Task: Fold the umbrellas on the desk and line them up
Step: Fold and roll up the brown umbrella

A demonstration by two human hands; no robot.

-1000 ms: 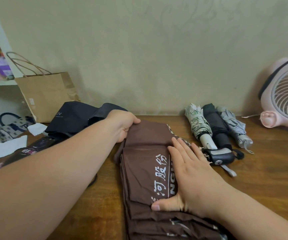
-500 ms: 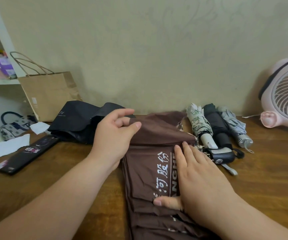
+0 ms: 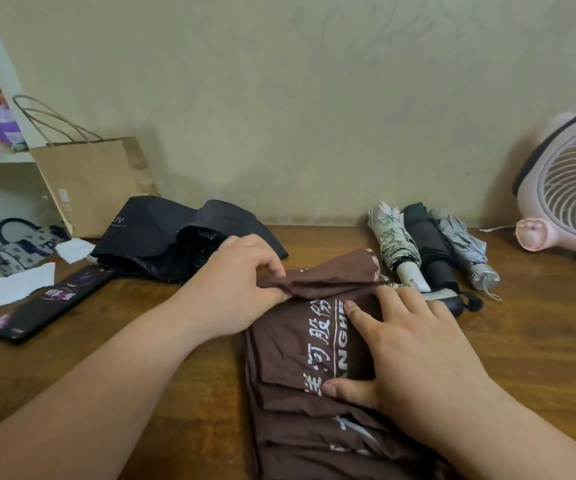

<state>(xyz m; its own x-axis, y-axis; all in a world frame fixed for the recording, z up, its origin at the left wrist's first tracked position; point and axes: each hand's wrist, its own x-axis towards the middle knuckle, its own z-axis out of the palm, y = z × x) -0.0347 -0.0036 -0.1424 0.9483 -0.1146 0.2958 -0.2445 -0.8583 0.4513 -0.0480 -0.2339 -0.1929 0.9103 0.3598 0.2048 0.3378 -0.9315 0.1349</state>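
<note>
The brown umbrella [image 3: 293,341] runs off the bottom edge, so its lower end is out of sight. The right hand [image 3: 414,355] lies over its white lettering and hides the right part of the print. The left hand [image 3: 234,282] has its fingertips partly lost in a fabric fold. A dark handle [image 3: 452,303] is half covered by the right hand's fingers. The pink fan [image 3: 563,202] is cut by the right edge. The paper bag [image 3: 96,181] bears a label too small to read.

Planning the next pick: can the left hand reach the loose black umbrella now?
Probably yes: the loose black umbrella lies just beyond the left hand, nothing between, but that hand pinches a flap of the brown umbrella and must release first.
</note>
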